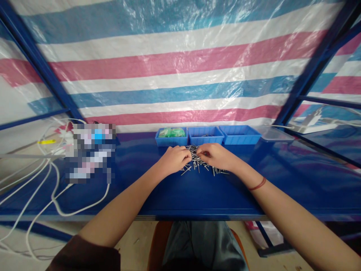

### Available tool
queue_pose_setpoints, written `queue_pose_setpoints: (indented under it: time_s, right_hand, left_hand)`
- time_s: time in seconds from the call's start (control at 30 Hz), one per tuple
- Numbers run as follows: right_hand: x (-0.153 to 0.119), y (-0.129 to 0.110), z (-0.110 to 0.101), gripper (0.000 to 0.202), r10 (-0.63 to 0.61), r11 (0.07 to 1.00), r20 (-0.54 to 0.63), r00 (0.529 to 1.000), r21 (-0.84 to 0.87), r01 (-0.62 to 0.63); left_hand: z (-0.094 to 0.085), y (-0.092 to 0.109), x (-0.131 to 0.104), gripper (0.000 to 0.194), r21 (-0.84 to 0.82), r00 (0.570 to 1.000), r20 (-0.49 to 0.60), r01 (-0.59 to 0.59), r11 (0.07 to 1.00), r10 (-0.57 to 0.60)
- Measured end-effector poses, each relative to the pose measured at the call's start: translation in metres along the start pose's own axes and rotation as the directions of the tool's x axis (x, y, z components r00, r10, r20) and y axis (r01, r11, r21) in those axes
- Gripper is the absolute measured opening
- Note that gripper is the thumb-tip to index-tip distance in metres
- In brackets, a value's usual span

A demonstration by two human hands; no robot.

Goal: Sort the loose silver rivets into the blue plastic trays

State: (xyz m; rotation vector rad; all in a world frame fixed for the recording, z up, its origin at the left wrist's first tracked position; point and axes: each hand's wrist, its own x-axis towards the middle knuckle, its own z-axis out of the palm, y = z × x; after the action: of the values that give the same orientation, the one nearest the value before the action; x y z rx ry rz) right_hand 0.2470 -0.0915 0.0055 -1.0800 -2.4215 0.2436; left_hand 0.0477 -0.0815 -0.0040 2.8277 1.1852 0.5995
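Observation:
A pile of thin, short metal pieces (197, 162), like screws or nails, lies on the blue tabletop in front of the bins. At the pile's left side is my left hand (175, 159), its fingers curled closed with the tips turned towards the metal. My right hand (214, 155) reaches in from the right, thumb and fingers pinched together over the pieces. What either hand holds is too small to make out. Behind the pile stand a blue bin with green packets (172, 132), a blue bin with a few thin pieces (205, 140) and another blue bin (241, 140).
Left on the blue table (180, 195) are white cables (58, 203), a yellow item (46, 142) and blurred-out objects (91, 163). A clear plastic lid or tray (278, 134) lies right of the bins. Blue frame posts and a striped sheet (180, 64) enclose the back.

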Motion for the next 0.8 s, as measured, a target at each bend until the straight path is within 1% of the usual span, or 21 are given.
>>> queue_pose_setpoints:
  time_s: [0.03,0.1,0.17,0.2,0.3,0.4,0.5,0.63,0.7,0.8]
  right_hand:
    - [0.000,0.000,0.001,0.017,0.020,0.999,-0.019,1.000,0.026,-0.020]
    - [0.001,0.000,0.004,0.014,0.066,0.992,-0.070,0.995,0.111,-0.058]
    - [0.003,-0.001,0.007,0.011,0.115,0.967,-0.126,0.985,0.239,-0.082]
    - [0.003,-0.001,0.008,0.013,0.139,0.947,-0.151,0.979,0.308,-0.087]
    - [0.006,-0.002,0.011,0.021,0.201,0.876,-0.208,0.957,0.475,-0.080]
    - [0.007,-0.001,0.012,0.025,0.231,0.833,-0.237,0.944,0.549,-0.066]
    - [0.007,0.000,0.013,0.027,0.239,0.840,-0.249,0.938,0.538,-0.071]
    - [0.006,-0.002,0.012,0.024,0.196,0.891,-0.297,0.935,0.452,-0.043]
    - [0.004,-0.005,0.010,0.021,0.159,0.927,-0.322,0.933,0.375,-0.029]
    - [0.002,-0.008,0.005,0.017,0.102,0.975,-0.351,0.931,0.222,-0.023]
  left_hand:
    - [0.002,0.000,0.001,0.018,-0.033,1.000,-0.024,0.013,0.999,-0.013]
    - [0.007,0.001,0.003,0.017,-0.151,0.994,-0.087,0.047,0.987,-0.061]
    - [0.011,0.002,0.005,0.016,-0.294,0.981,-0.148,0.077,0.953,-0.125]
    - [0.013,0.003,0.007,0.016,-0.357,0.973,-0.168,0.089,0.930,-0.157]
    - [0.019,0.004,0.009,0.017,-0.483,0.955,-0.191,0.109,0.869,-0.226]
    - [0.023,0.004,0.010,0.017,-0.560,0.947,-0.191,0.112,0.821,-0.260]
    - [0.024,0.005,0.010,0.018,-0.601,0.946,-0.167,0.125,0.790,-0.277]
    - [0.021,0.008,0.009,0.017,-0.592,0.963,-0.126,0.121,0.797,-0.240]
    - [0.020,0.008,0.009,0.016,-0.583,0.958,-0.155,0.110,0.805,-0.242]
    - [0.018,0.007,0.009,0.012,-0.566,0.932,-0.244,0.087,0.820,-0.267]
